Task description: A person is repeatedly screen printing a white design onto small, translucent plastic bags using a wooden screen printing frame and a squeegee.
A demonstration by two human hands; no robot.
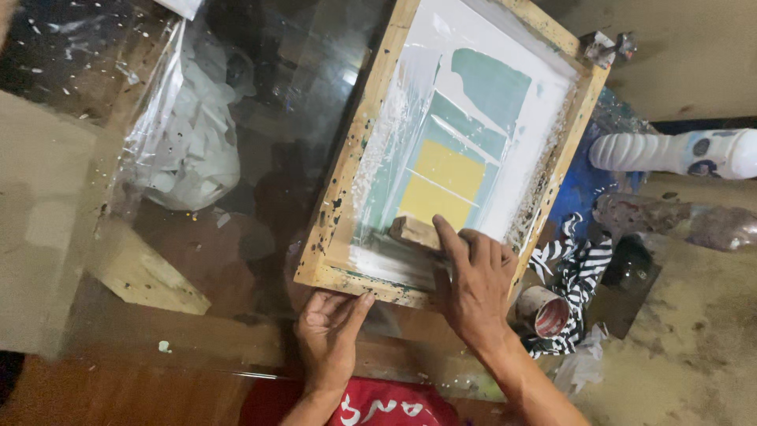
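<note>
Nearest the camera: red cloth with white markings (386, 406) at the bottom edge, probably the person's own clothing.

Left hand (330, 335) lies palm down on the glass-topped table (260, 213), fingers loosely together, thumb tip touching the near rail of the wooden-framed printing screen (347, 177). It steadies the frame and grips nothing.

Right hand (475, 280) is clamped over the wooden-handled squeegee (415, 231), fingers curled across the top and index finger stretched along the handle. The squeegee sits inside the frame at its near end, blade down on the mesh, with white ink (386, 264) pooled just near of it.

Step in hand, as I read it: the end of an ink pull, squeegee at the near rail. The mesh further out is smeared white around a yellow rectangle (445, 185) and pale green patches (489, 87). Whatever comes next calls for firm frame pressure from the left hand so the screen does not shift, and even blade pressure across its width.

Right of the frame: a black-and-white striped rag (579, 268), a small ink-stained can (546, 310), and a blue-stained patch (587, 177) further out. Far right: a white ribbed plastic bottle (670, 152) lying on its side, with a dirty bottle (670, 221) just near of it.

Left, further back: a clear plastic bag of white scraps (189, 134) and a wooden block (146, 276).
</note>
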